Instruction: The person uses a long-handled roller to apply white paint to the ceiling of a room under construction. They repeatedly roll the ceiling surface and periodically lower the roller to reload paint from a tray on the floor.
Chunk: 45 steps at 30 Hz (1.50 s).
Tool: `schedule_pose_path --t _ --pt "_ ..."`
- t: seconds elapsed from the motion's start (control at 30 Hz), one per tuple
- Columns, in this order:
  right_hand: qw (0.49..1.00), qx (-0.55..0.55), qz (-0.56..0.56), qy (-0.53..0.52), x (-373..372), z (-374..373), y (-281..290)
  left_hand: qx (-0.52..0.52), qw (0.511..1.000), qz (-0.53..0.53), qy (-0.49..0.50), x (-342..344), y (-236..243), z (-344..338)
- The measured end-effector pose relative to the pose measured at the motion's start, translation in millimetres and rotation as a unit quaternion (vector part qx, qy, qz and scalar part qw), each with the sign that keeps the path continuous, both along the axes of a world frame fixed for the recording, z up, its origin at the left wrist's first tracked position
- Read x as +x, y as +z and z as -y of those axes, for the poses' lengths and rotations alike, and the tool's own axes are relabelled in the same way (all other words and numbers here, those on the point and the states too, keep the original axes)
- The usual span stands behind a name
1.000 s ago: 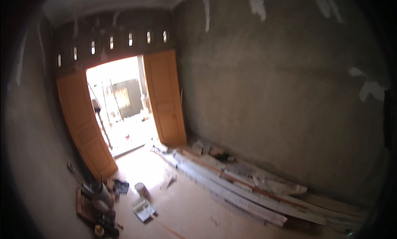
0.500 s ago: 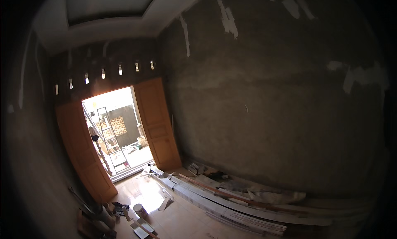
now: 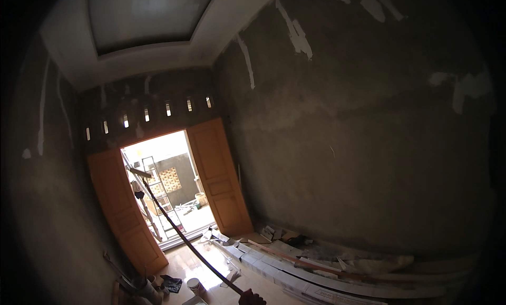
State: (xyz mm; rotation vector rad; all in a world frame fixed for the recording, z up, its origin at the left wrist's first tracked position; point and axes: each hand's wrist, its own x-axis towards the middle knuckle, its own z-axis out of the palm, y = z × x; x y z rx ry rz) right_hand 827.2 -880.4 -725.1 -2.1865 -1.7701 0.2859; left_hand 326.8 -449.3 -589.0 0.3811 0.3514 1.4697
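My right hand [image 3: 252, 297], just showing at the bottom edge, is closed around a long dark pole [image 3: 190, 241] with a paint roller [image 3: 140, 173] at its far end. The roller is raised, overlapping the bright doorway in the view. My left hand is out of frame. Below the pole, a white paint bucket [image 3: 194, 286] stands on the tiled floor, with a tray [image 3: 194, 301] partly cut off beside it.
Open wooden doors [image 3: 216, 178] frame a ladder [image 3: 168, 220] outside and a dark shape, perhaps clothing or a person [image 3: 138, 191]. Long boards and panels [image 3: 316, 284] lie along the patched right wall [image 3: 358, 162]; tools and containers [image 3: 142, 289] crowd the lower left.
The roller and pole have risen from low beside the tray up to doorway height, and my hand has appeared on the pole. The view has tilted upward, showing more ceiling.
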Motion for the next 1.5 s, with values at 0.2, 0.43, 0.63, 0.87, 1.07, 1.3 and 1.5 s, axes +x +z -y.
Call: schedule_pose_path --t 0.2,0.43,0.63,0.87,1.07,1.3,1.5 --pt "0.995 -0.051 -0.078 -0.037 -38 -113 -18 0.194 0.969 -0.011 -0.155 -4 162 -121" --pt "0.960 0.218 -0.174 -0.008 -64 -205 -57 0.297 0.936 -0.067 -0.173 40 310 -203" --pt "0.935 0.178 -0.298 -0.071 -64 -262 -36 0.272 0.935 -0.009 -0.226 95 422 -245" --pt "0.708 0.177 -0.656 -0.192 -24 -354 67 0.434 0.857 -0.089 -0.264 182 548 -312" --pt "0.939 0.254 -0.211 -0.097 51 -439 128 0.476 0.875 -0.012 -0.087 289 642 -337" --pt "0.909 0.395 -0.131 0.001 86 -510 269 0.524 0.798 -0.249 -0.160 390 509 -309" --pt "0.896 0.383 -0.222 -0.029 60 -567 349 0.528 0.735 -0.414 -0.093 406 517 -306"
